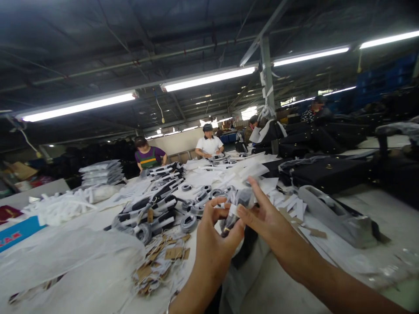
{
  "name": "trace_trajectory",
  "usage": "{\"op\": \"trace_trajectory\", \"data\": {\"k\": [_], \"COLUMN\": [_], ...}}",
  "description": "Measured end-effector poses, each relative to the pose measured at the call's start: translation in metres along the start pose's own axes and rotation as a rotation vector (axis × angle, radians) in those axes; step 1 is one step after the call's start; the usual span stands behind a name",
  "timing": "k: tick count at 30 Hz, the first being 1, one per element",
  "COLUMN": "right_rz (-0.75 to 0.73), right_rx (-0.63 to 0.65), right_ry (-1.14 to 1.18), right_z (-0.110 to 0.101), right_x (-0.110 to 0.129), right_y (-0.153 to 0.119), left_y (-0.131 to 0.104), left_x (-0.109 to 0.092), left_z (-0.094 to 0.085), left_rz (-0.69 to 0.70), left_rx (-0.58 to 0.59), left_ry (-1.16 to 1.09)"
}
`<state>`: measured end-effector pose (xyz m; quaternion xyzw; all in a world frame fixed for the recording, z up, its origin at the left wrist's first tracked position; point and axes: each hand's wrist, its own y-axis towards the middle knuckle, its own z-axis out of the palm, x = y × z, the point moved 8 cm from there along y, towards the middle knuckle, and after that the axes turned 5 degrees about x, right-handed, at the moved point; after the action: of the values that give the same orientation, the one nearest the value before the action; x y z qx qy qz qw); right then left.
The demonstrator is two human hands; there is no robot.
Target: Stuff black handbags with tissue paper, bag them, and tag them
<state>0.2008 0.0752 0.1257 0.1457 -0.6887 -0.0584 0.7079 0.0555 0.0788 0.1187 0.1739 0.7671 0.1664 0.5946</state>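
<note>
Between my two hands is a dark coiled strap [230, 222] in clear plastic, with a white band [233, 209] around it. My left hand [214, 237] grips it from the left, thumb and fingers pressed against it. On the other side, my right hand [262, 213] pinches the white band with its thumb, while its index finger points up. Beyond and left of my hands lie several grey coiled straps [188, 223] and a pile of black straps with white wraps [163, 205]. Brown tags with strings [173, 253] are heaped left of my left wrist.
A grey plastic tape dispenser [340, 218] stands right of my hands, near black bags [327, 172]. White foam tubes [62, 207] and clear plastic sheets [81, 257] lie left. People [209, 144] stand across the table.
</note>
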Motion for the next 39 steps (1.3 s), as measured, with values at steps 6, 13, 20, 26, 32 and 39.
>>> {"op": "trace_trajectory", "data": {"k": [6, 13, 20, 26, 32, 39], "right_rz": [-0.054, -0.056, -0.049, 0.213, 0.199, -0.141], "right_rx": [-0.069, 0.006, 0.004, 0.143, 0.054, -0.192], "right_ry": [0.094, 0.144, -0.007, -0.163, -0.777, -1.037], "right_z": [0.003, 0.014, 0.009, -0.001, -0.053, -0.087], "right_x": [-0.013, -0.003, 0.026, -0.031, -0.045, -0.007], "right_y": [0.023, 0.077, 0.112, 0.107, 0.112, 0.078], "left_y": [-0.012, -0.065, -0.094, -0.08, -0.055, -0.028], "left_x": [-0.004, 0.072, 0.183, 0.205, 0.221, 0.213], "left_z": [0.0, -0.053, -0.143, -0.17, -0.156, -0.172], "left_rz": [0.021, -0.068, -0.348, -0.407, -0.472, -0.509], "left_rx": [0.014, -0.231, -0.27, -0.139, -0.017, 0.025], "left_ry": [0.05, 0.055, 0.409, 0.752, 0.892, 0.671]}}
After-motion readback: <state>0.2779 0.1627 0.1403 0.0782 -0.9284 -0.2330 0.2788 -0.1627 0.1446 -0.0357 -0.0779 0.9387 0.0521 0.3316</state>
